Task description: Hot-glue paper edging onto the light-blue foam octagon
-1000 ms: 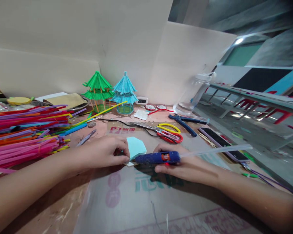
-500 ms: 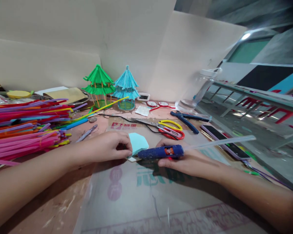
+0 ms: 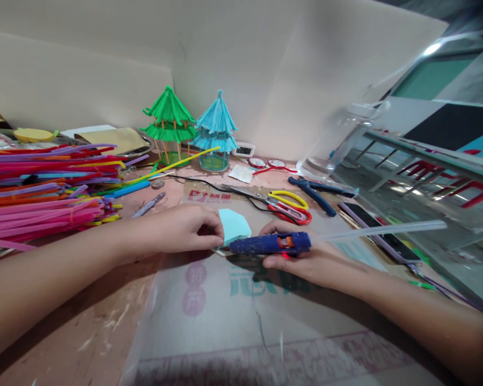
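Observation:
My left hand (image 3: 199,228) is closed, its fingers pinching the left edge of a light-blue flat piece with cut corners (image 3: 234,225), perhaps card or foam. My right hand (image 3: 298,257) is wrapped round a dark blue hot glue gun (image 3: 269,244), with a red light glowing below its body. A clear glue stick (image 3: 386,230) juts from the gun's back end. The nozzle points left, at the near edge of the blue piece close to my left fingertips; whether it touches is hard to tell. A small pale strip shows under the nozzle.
Bundles of pipe cleaners (image 3: 44,198) lie at left. Behind stand a green pagoda model (image 3: 169,128) and a blue one (image 3: 216,134). Scissors (image 3: 285,206), pliers (image 3: 316,193), a phone (image 3: 380,230) and a clear jug (image 3: 334,145) sit at right. Printed plastic sheeting (image 3: 233,332) covers the table.
The camera view has shifted, so the whole scene sits slightly higher and further right. The gun's nozzle stays by the blue piece's near edge, and both hands keep their hold.

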{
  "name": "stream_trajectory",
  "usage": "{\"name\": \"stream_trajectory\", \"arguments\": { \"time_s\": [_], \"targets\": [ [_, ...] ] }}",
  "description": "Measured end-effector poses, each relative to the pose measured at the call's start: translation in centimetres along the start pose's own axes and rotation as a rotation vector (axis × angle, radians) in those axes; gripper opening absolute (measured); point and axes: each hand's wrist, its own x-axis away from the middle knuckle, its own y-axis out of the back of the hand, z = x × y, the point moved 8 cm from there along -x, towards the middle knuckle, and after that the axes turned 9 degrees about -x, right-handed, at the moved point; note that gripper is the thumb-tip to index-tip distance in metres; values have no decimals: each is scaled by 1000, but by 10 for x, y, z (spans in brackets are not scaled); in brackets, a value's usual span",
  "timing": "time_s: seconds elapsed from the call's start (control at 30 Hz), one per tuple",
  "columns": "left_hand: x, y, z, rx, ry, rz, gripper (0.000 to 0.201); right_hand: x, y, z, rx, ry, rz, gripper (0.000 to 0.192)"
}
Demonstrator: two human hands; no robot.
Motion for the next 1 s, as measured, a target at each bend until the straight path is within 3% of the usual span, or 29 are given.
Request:
{"name": "stream_trajectory", "arguments": {
  "time_s": [1.0],
  "targets": [
    [0,-1,2,-14,-11,-11,15,2,3,-1,10,-38,59,38]
  ]
}}
